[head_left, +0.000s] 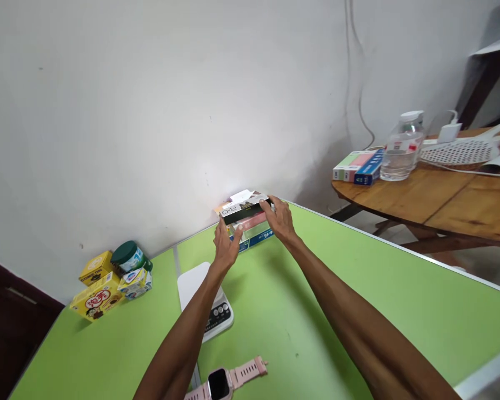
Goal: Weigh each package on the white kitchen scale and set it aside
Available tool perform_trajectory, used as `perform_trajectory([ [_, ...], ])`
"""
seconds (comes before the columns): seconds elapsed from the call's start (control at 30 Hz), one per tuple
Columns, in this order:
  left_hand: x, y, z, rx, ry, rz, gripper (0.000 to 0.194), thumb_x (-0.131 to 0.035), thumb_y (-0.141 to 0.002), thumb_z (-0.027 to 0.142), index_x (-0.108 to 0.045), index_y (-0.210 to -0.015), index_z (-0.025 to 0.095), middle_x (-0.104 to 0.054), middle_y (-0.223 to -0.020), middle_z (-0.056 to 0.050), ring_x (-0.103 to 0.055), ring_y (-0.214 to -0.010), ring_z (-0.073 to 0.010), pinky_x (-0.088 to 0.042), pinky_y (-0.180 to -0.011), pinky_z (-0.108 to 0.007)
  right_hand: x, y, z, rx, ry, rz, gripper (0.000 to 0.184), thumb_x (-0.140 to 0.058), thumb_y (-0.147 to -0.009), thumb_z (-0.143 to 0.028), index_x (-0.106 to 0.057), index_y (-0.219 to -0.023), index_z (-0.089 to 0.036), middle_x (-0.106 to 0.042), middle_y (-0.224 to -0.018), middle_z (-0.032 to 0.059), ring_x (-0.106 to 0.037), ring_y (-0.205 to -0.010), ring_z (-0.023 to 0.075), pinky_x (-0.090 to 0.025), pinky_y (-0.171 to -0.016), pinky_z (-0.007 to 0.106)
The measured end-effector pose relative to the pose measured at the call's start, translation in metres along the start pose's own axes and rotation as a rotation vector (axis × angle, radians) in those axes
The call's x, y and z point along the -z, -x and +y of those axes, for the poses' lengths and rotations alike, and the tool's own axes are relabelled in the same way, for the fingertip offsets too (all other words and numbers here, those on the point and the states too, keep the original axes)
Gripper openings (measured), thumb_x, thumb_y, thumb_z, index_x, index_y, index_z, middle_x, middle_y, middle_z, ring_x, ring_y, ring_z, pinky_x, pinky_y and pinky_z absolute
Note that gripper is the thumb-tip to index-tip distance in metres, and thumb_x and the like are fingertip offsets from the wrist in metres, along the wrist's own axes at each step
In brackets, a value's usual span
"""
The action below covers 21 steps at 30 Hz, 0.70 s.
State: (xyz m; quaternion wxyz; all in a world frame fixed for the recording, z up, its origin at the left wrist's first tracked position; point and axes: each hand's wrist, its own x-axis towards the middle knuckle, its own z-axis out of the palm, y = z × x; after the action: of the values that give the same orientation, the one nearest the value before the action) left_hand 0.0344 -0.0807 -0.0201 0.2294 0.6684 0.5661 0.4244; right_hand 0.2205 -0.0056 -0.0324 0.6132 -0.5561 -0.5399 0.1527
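Both my arms reach out over a green table point(358, 311) toward the wall. My left hand point(225, 244) and my right hand point(280, 218) grip the two ends of a black and white box point(244, 209). That box rests on top of a stack of boxes point(254, 230) with a pink one and a blue-edged one below it. The fingers of both hands curl round the top box's ends. A white kitchen scale point(210, 308) lies under my left forearm.
Yellow cartons point(98, 297) and a green-lidded jar point(128, 258) sit at the table's far left. A pink smartwatch point(229, 380) lies near the front edge. A wooden table point(450, 194) at right carries a water bottle point(402, 147), coloured boxes point(358, 165) and a white swatter point(462, 150).
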Motion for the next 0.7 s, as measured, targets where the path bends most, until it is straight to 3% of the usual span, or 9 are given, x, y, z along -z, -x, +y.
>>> perform_trajectory([
  [0.2,-0.004,-0.006,-0.001,-0.003,-0.008,-0.069,0.098,-0.046,-0.094,0.077,-0.018,-0.168,0.020,-0.018,-0.177,-0.015,-0.008,-0.165,-0.0362,-0.004,-0.132,-0.056,-0.004,-0.006,0.017,0.009,0.047,-0.007,0.064,-0.047,-0.094,-0.060,-0.062,-0.136,-0.015,-0.066,-0.140,0.0211,-0.053,-0.133,0.0380,-0.036,-0.117,0.059],
  [0.37,0.020,0.020,-0.006,0.022,0.015,-0.023,0.097,-0.051,-0.093,0.074,-0.021,-0.168,0.019,-0.021,-0.176,-0.016,-0.011,-0.165,-0.0353,-0.010,-0.133,-0.053,0.002,0.017,0.001,0.066,0.102,0.140,0.081,-0.044,-0.093,-0.071,-0.055,-0.139,-0.005,-0.061,-0.140,0.0298,-0.052,-0.134,0.0426,-0.037,-0.114,0.065],
  [0.43,0.040,0.040,-0.020,0.003,0.017,0.020,0.093,-0.050,-0.095,0.072,-0.023,-0.167,0.020,-0.024,-0.175,-0.016,-0.015,-0.165,-0.0336,-0.013,-0.133,-0.051,-0.001,0.035,-0.013,0.184,0.128,0.210,0.079,-0.042,-0.096,-0.069,-0.055,-0.140,-0.005,-0.061,-0.137,0.0307,-0.053,-0.132,0.0435,-0.036,-0.114,0.066],
  [0.5,0.066,0.065,-0.043,0.007,0.003,0.097,0.088,-0.048,-0.097,0.071,-0.026,-0.166,0.021,-0.027,-0.174,-0.016,-0.019,-0.164,-0.0317,-0.014,-0.133,-0.049,-0.011,0.058,-0.033,0.337,0.096,0.181,0.069,-0.043,-0.100,-0.063,-0.056,-0.141,-0.009,-0.063,-0.135,0.0279,-0.055,-0.130,0.0416,-0.037,-0.114,0.064],
  [0.6,0.118,0.109,-0.090,0.093,-0.061,0.291,0.085,-0.050,-0.097,0.068,-0.030,-0.163,0.019,-0.028,-0.173,-0.017,-0.023,-0.163,-0.0303,-0.014,-0.134,-0.048,-0.036,0.101,-0.074,0.436,-0.047,0.027,0.053,-0.045,-0.101,-0.054,-0.060,-0.135,-0.016,-0.067,-0.129,0.0218,-0.060,-0.124,0.0373,-0.046,-0.108,0.059],
  [0.7,0.178,0.150,-0.139,0.241,-0.139,0.553,0.085,-0.053,-0.096,0.064,-0.029,-0.161,0.016,-0.028,-0.173,-0.019,-0.022,-0.163,-0.0288,-0.014,-0.134,-0.045,-0.082,0.153,-0.119,0.376,-0.212,-0.219,0.047,-0.047,-0.100,-0.050,-0.065,-0.129,-0.019,-0.069,-0.126,0.0176,-0.062,-0.121,0.0348,-0.051,-0.103,0.056],
])
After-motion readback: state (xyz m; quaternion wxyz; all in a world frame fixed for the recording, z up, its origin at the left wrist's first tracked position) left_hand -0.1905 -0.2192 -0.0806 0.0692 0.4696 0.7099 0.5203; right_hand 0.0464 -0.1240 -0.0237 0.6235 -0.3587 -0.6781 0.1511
